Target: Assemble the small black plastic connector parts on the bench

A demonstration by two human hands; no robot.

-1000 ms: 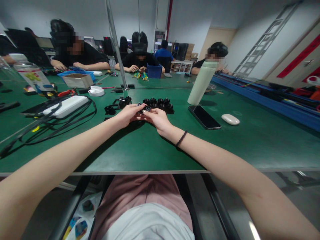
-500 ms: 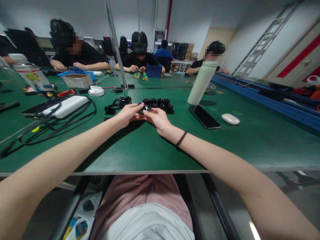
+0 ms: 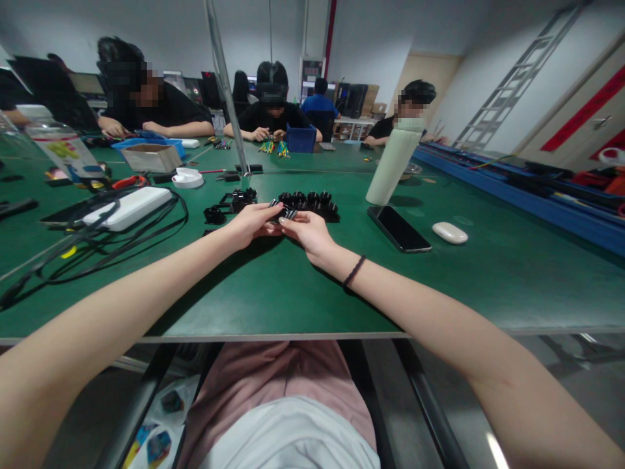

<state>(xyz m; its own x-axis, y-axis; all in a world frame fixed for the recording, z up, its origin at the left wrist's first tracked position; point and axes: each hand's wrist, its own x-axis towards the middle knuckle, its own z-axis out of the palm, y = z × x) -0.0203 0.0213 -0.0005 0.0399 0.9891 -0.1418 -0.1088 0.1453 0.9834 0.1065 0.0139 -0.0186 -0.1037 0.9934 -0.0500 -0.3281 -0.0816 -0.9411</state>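
Between the fingertips of my two hands is a small shiny black part (image 3: 283, 210); its exact kind is too small to tell. My left hand (image 3: 256, 223) closes on it from the left, thumb on top. From the right, my right hand (image 3: 308, 233) pinches the same part, with a dark band round the wrist. Just beyond my right fingers stand several black parts in rows (image 3: 312, 199). More black pieces (image 3: 239, 200) lie on the green table beyond my left hand.
To the right are a phone (image 3: 399, 228), a pale green bottle (image 3: 395, 163) and a cream case (image 3: 450, 232). At left lie a white power bank (image 3: 127, 208), black cables (image 3: 146, 242) and a white tape roll (image 3: 188, 178). A metal pole (image 3: 227, 88) rises beyond. Other people work across the table.
The black part has tilted slightly between my fingers and shows light stripes now. My hands stay in nearly the same place.
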